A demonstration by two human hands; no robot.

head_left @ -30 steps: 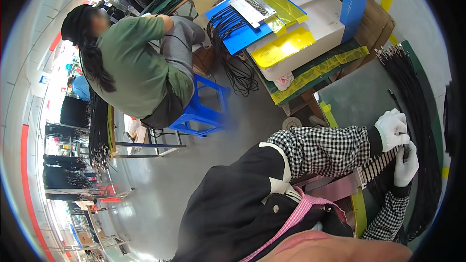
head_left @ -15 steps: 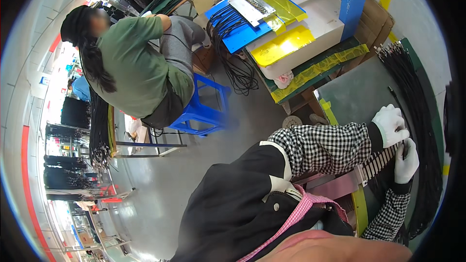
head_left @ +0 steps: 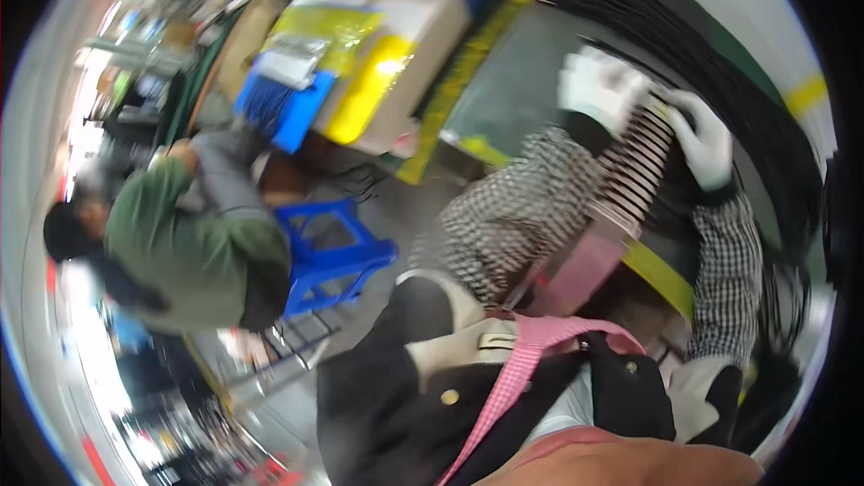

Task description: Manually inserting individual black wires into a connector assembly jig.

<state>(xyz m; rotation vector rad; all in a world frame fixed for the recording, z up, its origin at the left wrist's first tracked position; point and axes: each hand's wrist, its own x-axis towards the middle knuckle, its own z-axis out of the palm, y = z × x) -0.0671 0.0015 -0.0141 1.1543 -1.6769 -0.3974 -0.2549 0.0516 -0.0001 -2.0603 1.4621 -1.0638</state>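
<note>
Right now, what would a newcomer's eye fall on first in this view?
Probably the white-gloved left hand and right hand, right of centre in the upper half, close together at the far end of a row of pale and dark stripes. Next might come the glossy yellow sheet on the pale box-like machine, up and left of centre, and the blue stool, left of centre, beside a seated co-worker in green.
</note>
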